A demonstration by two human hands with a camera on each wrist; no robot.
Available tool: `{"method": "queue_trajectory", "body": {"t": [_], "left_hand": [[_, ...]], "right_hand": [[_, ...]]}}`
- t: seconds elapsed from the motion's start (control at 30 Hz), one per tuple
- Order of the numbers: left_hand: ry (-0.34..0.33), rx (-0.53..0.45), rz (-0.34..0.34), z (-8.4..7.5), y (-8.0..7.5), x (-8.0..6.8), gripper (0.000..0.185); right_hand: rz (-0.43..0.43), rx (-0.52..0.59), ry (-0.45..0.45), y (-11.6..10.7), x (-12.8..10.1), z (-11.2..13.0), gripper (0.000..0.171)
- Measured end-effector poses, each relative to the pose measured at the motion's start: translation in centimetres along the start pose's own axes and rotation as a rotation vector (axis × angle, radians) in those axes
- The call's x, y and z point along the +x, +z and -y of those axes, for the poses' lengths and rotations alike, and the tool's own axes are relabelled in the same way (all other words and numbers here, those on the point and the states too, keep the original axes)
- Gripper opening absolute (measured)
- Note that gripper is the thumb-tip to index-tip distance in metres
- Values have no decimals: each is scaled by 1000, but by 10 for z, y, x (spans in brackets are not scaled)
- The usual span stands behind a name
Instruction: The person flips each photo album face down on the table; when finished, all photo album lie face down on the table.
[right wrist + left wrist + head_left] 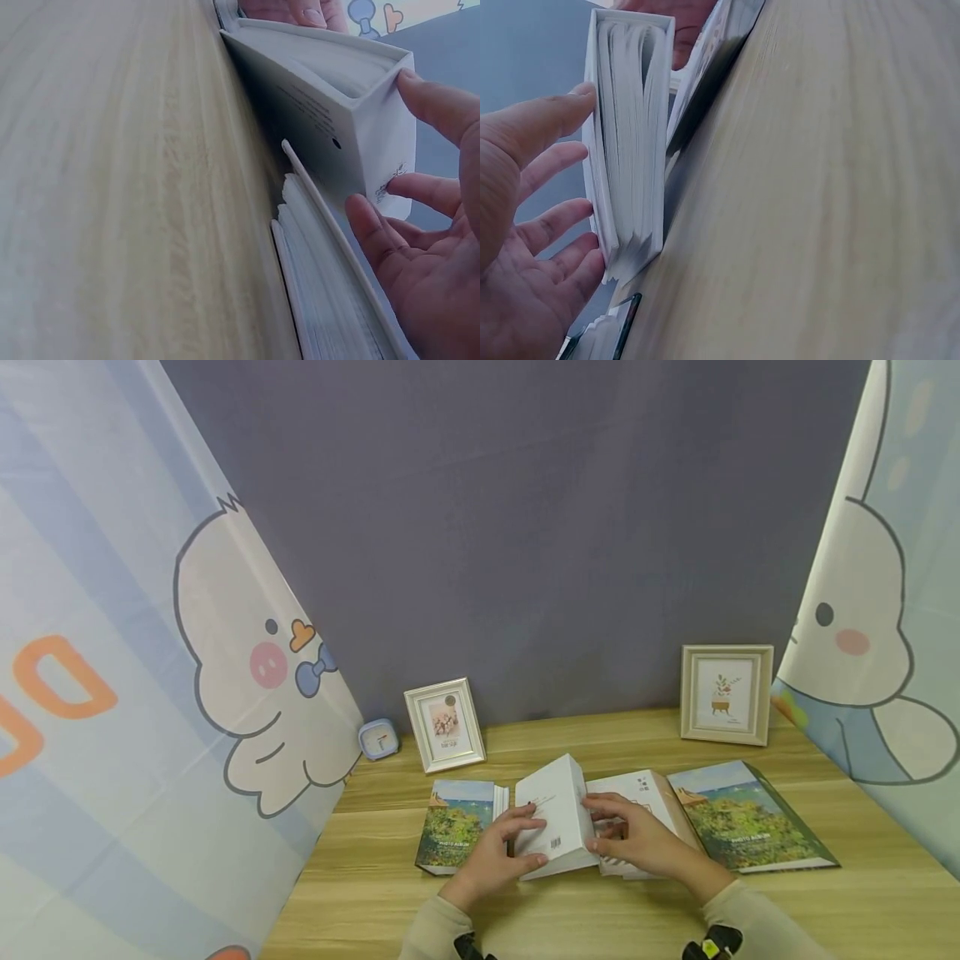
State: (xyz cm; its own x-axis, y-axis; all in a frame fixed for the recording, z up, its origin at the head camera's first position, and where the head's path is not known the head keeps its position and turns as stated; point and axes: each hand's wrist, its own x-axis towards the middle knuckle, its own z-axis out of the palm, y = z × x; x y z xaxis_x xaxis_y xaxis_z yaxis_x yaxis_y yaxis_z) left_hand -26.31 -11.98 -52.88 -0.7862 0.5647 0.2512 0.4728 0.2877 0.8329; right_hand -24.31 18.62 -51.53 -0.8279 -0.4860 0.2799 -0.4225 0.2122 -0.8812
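A pale left curtain (pixel 112 543) printed with a white cartoon bird drops to the edge of a wood-grain table (pixel 352 893), beside a small blue clock (pixel 378 739). Next, the left frame (pixel 446 725), holding a floral print, stands upright at the back. In front of it lies the left album (pixel 453 827), landscape cover up, white page edges along its right side.

A person's left hand (pixel 495 852), fingers spread, rests its fingertips and thumb against the barcoded cover of the white album (pixel 551 802). That album is held up and tilted between both hands, just right of the left album, its spine facing right and its page ends toward the person; whether its lower edge touches the table cannot be told. A dark grey backdrop (pixel 525 527) hangs behind.

The right hand (pixel 645 839), fingers also spread, sets thumb and fingertips on the white album's spine. Beneath this hand, the flat album (pixel 637 789) lies white cover up.

Farther right, the right frame (pixel 726 695), with a potted-plant print, stands behind the right album (pixel 742 818), its landscape cover up. A right curtain (pixel 922 610) bearing a white cartoon animal closes the scene.
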Motion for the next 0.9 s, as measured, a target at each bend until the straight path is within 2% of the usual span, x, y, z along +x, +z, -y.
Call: {"method": "queue_trajectory", "body": {"t": [0.17,0.37,0.67,0.9], "left_hand": [[-12,46,5,0,-1,-1,46],[0,84,9,0,-2,-2,45],[-32,118,2,-1,-1,-3,46],[-26,136,-1,-1,-1,-2,46]], "right_hand": [[34,-14,45,-1,0,-3,67],[35,-43,88,0,1,-6,69],[34,-53,104,4,1,-6,71],[30,-21,105,6,2,-9,75]]}}
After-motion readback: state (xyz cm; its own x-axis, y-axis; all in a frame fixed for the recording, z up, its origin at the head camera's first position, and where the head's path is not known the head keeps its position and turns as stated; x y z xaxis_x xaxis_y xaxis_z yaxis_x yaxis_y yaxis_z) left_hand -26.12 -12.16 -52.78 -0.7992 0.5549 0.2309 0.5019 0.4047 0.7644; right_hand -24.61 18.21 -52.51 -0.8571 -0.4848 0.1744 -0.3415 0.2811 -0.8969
